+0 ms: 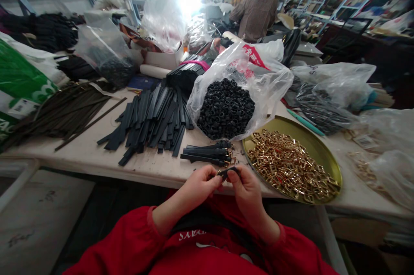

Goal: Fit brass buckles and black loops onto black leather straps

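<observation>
both hands' fingers (216, 179) pinching strap (228, 172) (black)

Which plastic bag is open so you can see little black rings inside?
The clear bag with red print, right behind the hands, beside the gold tray. Its mouth gapes, showing black rings.

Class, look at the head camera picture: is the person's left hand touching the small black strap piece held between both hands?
Touching. The head view shows the left hand with its fingers pinched on the end of the black strap piece, with no gap; the right hand grips its other end.
</observation>
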A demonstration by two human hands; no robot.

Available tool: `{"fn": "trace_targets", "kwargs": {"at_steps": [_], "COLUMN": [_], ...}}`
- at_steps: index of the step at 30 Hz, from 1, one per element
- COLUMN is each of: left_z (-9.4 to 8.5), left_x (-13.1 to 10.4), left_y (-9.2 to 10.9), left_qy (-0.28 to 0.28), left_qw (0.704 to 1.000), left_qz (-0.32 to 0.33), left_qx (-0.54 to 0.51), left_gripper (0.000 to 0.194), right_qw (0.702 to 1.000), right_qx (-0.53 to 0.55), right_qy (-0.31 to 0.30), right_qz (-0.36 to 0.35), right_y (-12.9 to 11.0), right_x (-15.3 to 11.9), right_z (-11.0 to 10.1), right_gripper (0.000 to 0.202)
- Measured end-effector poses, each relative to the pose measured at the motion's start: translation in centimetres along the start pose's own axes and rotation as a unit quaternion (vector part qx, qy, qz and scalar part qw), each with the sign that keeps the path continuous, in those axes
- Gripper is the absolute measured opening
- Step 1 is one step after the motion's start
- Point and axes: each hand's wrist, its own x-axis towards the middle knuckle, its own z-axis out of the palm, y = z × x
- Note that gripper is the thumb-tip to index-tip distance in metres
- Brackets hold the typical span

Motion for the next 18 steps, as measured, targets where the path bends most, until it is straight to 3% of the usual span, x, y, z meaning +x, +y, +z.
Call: {"fn": "trace_targets", "kwargs": {"at_steps": [3, 9, 12, 14, 16, 18], "left_z": [0.0, -0.6, -1.0, -1.2, -1.4, -1.7], "left_x": [-0.3, -0.8, -0.1, 0.6, 1.3, 1.9], "left_y": [0.4, 0.6, 0.7, 0.8, 0.9, 1.1], "left_qy": [0.036, -0.019, 0.031, 0.047, 0.024, 0.0], "left_qw": [0.996, 0.997, 0.993, 0.993, 0.994, 0.992], "left_qz": [0.048, 0.019, 0.03, 0.042, 0.064, 0.077], "left_qx": [0.066, 0.077, 0.112, 0.104, 0.089, 0.1], "left_gripper": [0.02, 0.028, 0.031, 0.027, 0.032, 0.028], "right_qw": [0.995, 0.994, 0.99, 0.982, 0.969, 0.974], "right_qx": [-0.05, 0.007, 0.032, 0.06, 0.075, 0.036], "right_qy": [-0.023, -0.077, -0.103, -0.153, -0.22, -0.22], "right_qz": [-0.082, 0.073, 0.087, 0.091, 0.08, 0.047], "right_y": [0.2, -0.4, -0.7, -0.6, 0.0, 0.8], "right_x": [-0.2, 0.4, 1.0, 2.0, 3.9, 6.7], "right_z": [-0.5, -0.7, -0.5, -0.8, -1.4, -2.3], "right_gripper": [0.008, 0.018, 0.021, 0.025, 0.033, 0.039]}}
